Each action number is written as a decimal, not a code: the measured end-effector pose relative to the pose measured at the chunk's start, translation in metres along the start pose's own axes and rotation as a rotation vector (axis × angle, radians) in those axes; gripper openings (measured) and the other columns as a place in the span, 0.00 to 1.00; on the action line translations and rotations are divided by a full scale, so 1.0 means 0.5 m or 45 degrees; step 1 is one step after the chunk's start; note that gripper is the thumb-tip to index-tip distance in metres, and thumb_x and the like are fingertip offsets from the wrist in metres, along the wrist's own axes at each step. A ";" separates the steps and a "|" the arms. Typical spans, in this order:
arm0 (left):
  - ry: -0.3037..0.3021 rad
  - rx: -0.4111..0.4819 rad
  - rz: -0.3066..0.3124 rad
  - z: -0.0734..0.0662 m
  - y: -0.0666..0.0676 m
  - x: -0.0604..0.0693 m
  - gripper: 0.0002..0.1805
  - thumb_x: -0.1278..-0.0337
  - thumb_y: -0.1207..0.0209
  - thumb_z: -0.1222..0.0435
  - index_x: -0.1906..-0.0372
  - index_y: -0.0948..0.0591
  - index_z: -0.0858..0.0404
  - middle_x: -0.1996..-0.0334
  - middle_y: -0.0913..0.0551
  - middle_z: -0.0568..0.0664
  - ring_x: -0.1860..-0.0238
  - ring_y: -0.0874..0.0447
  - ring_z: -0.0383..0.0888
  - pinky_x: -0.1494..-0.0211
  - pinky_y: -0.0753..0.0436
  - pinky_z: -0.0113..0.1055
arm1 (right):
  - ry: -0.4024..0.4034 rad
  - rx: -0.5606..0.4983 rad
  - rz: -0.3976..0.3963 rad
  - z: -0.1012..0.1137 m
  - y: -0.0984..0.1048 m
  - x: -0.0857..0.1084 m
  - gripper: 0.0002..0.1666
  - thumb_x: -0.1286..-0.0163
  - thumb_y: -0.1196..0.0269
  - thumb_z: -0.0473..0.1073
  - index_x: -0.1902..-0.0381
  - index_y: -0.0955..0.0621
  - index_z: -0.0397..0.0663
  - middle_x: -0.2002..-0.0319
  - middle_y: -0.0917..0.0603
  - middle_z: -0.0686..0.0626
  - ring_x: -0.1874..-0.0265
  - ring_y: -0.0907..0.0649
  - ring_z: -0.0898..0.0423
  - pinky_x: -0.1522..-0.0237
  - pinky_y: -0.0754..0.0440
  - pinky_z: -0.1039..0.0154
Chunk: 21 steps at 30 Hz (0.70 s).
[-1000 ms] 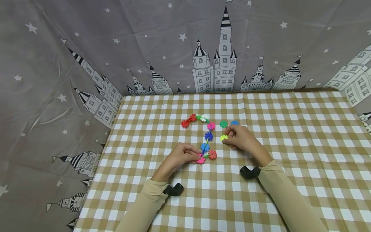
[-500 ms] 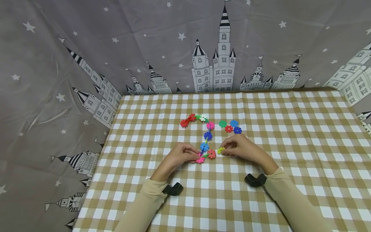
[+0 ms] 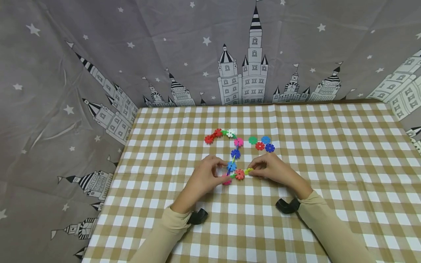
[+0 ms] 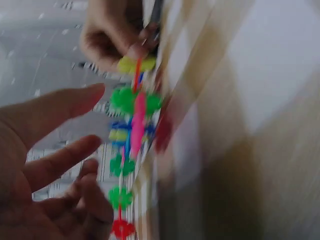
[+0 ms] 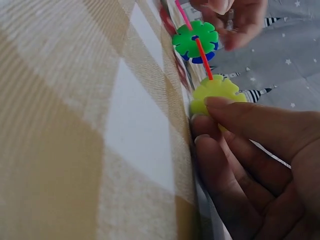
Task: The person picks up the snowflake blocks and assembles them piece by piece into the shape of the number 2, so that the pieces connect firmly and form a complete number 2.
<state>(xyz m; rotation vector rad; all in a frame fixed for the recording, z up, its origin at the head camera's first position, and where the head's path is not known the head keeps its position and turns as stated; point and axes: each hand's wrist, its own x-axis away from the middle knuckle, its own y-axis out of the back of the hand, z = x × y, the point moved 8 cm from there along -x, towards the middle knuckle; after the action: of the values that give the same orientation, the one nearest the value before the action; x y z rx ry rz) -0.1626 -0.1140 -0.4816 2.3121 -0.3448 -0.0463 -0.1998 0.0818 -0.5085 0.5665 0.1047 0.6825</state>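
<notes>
A curved chain of notched, flower-shaped plastic discs lies on the table, with a blue disc (image 3: pixel 235 153) near its middle. My right hand (image 3: pixel 274 168) pinches a yellow disc (image 5: pixel 215 92) between thumb and fingers. The yellow disc meets the edge of the coral-red disc (image 3: pixel 239 174) at the chain's near end; how deep the notches fit is unclear. A green disc (image 5: pixel 196 40) joins the coral-red one to a pink disc (image 4: pixel 139 122). My left hand (image 3: pixel 206 174) is beside the pink disc, thumb and fingers spread apart. In the left wrist view its fingers (image 4: pixel 65 162) hold nothing.
Loose green (image 3: pixel 253 140), light blue (image 3: pixel 265 140), red (image 3: pixel 260 146) and dark blue (image 3: pixel 270 147) discs lie beyond my right hand. A checked cloth (image 3: pixel 329 153) covers the table. A grey castle-print curtain (image 3: pixel 184 44) hangs behind it and at the left.
My right hand brought the yellow disc nearer and leftward to the coral-red disc. My left hand let go of the pink disc and spread its fingers.
</notes>
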 end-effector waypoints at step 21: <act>-0.159 -0.253 0.051 -0.052 -0.066 -0.027 0.20 0.53 0.21 0.55 0.55 0.10 0.58 0.65 0.24 0.46 0.70 0.32 0.37 0.68 0.29 0.28 | 0.089 -0.002 -0.066 0.008 -0.011 -0.006 0.04 0.36 0.26 0.39 0.62 0.08 0.50 0.66 0.08 0.53 0.72 0.15 0.65 0.65 0.17 0.69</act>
<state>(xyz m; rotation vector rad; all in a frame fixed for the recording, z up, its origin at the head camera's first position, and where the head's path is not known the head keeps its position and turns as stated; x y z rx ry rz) -0.1641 -0.0702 -0.4882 2.1094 -0.4299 -0.1970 -0.1981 0.0745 -0.5080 0.5365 0.1833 0.6522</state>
